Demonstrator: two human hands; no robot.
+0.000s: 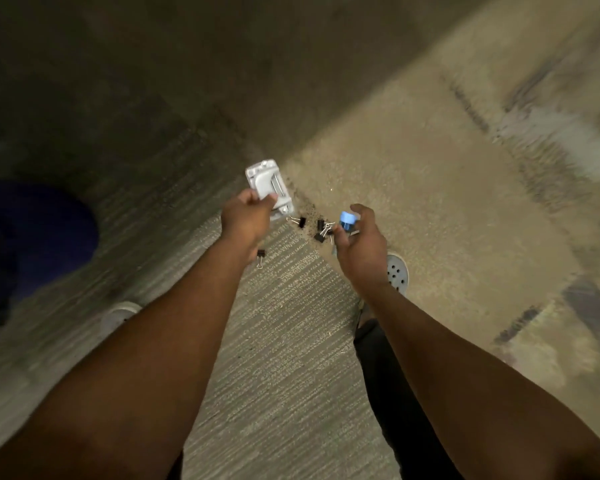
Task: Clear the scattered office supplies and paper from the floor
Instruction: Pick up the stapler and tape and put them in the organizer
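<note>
My left hand (245, 220) grips a white plastic hole punch (268, 187) by its near end, holding it above the carpet. My right hand (359, 242) holds a small blue-capped container (347, 221) between thumb and fingers. Between the hands, several black binder clips (321, 230) lie on the floor, one (301, 221) just below the punch. A single clip (260, 255) lies apart, beside my left wrist. Dark specks are scattered on the carpet around the clips.
Grey striped carpet (284, 323) meets a tan carpet section (430, 202) along a diagonal seam. My white perforated shoe (397, 271) shows by the right wrist, the other shoe (120, 315) under the left forearm. A dark blue rounded object (39, 233) sits at the left.
</note>
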